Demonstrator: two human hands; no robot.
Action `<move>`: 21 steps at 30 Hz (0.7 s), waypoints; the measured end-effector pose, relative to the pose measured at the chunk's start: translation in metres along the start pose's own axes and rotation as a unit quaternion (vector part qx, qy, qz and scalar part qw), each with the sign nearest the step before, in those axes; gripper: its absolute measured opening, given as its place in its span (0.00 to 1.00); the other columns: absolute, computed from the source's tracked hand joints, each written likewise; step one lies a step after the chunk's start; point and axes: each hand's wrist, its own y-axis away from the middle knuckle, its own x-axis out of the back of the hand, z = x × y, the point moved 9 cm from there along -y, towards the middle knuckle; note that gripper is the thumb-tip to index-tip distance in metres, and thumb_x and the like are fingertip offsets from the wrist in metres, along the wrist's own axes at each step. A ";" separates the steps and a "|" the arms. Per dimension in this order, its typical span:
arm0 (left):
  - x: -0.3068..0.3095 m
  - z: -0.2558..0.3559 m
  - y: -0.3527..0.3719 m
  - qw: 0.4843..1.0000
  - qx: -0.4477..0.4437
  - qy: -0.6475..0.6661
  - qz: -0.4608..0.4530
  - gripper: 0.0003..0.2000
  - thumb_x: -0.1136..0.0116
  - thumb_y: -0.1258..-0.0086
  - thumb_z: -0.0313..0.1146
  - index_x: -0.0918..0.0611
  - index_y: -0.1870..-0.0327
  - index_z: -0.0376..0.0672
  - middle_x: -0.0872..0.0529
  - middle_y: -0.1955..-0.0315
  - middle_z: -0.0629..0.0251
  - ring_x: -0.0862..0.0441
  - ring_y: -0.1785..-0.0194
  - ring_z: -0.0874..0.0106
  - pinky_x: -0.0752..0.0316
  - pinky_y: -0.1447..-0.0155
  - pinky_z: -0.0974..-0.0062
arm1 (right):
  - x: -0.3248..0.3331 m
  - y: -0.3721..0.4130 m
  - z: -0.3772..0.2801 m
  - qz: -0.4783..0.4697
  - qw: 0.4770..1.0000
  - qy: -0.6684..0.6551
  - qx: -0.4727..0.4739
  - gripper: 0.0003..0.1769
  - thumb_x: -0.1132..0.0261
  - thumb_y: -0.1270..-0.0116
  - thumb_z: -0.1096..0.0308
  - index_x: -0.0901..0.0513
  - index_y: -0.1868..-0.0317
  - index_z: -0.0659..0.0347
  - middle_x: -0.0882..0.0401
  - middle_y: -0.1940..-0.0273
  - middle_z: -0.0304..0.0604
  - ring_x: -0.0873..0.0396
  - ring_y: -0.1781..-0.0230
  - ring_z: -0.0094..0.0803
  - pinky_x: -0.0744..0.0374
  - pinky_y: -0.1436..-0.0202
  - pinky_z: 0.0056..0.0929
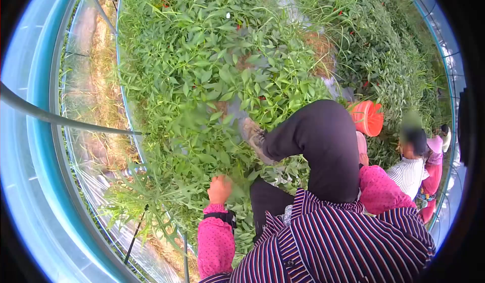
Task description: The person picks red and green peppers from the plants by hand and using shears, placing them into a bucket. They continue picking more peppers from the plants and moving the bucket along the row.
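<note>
My left hand (220, 189) is over the pepper plants (202, 151), its fingers curled in and slightly blurred; I cannot tell what, if anything, is in them. A pink dotted sleeve and a dark wristband show below it. Most of my right hand (364, 159) is hidden behind my raised knee. It is beside an orange-red bucket (359, 115), whose opening faces the right of the view. Dense green leaves surround both hands, with a few red peppers (261, 98) among them.
My shoe (255, 139) stands among the plants. Several people (411, 167) are at the right. A greenhouse wall with blue-framed plastic (43, 106) and a dark pole (76, 124) is at the left. Tall grass (323, 10) grows between the rows.
</note>
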 end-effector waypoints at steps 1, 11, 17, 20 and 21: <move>-0.004 -0.017 0.013 0.999 0.013 0.044 0.023 0.21 0.43 0.40 0.45 0.21 0.48 0.45 0.22 0.51 0.51 0.21 0.50 0.50 0.26 0.49 0.51 | -0.001 -0.006 -0.007 -0.002 1.000 -0.007 0.022 0.15 0.39 0.40 0.60 0.18 0.64 0.65 0.18 0.67 0.59 0.19 0.67 0.53 0.22 0.64 0.43; 0.020 -0.108 0.131 0.957 0.124 0.230 0.126 0.15 0.42 0.41 0.31 0.20 0.54 0.34 0.15 0.61 0.52 0.17 0.57 0.63 0.24 0.53 0.71 | -0.019 -0.047 -0.056 -0.028 0.991 -0.012 0.130 0.16 0.40 0.40 0.59 0.17 0.59 0.61 0.18 0.65 0.60 0.19 0.66 0.55 0.22 0.61 0.45; 0.234 -0.056 0.094 0.892 0.094 0.256 0.361 0.23 0.49 0.34 0.23 0.32 0.36 0.37 0.26 0.42 0.54 0.26 0.44 0.64 0.30 0.43 0.67 | -0.021 -0.087 -0.010 -0.082 0.996 -0.036 0.012 0.14 0.43 0.39 0.63 0.17 0.61 0.63 0.18 0.65 0.59 0.18 0.64 0.52 0.23 0.61 0.44; 0.381 0.016 0.057 0.889 0.058 0.098 0.443 0.25 0.50 0.33 0.24 0.33 0.33 0.40 0.26 0.41 0.55 0.27 0.41 0.61 0.34 0.39 0.62 | 0.021 -0.095 -0.024 -0.138 0.979 -0.133 -0.064 0.12 0.43 0.39 0.68 0.16 0.61 0.63 0.17 0.65 0.51 0.20 0.62 0.43 0.23 0.54 0.39; 0.418 0.029 0.045 0.880 0.057 0.038 0.470 0.25 0.50 0.32 0.26 0.34 0.32 0.41 0.28 0.39 0.55 0.28 0.39 0.60 0.35 0.38 0.62 | 0.035 -0.114 -0.046 -0.129 0.991 0.018 0.041 0.12 0.43 0.42 0.69 0.16 0.64 0.64 0.18 0.66 0.60 0.19 0.61 0.54 0.22 0.58 0.44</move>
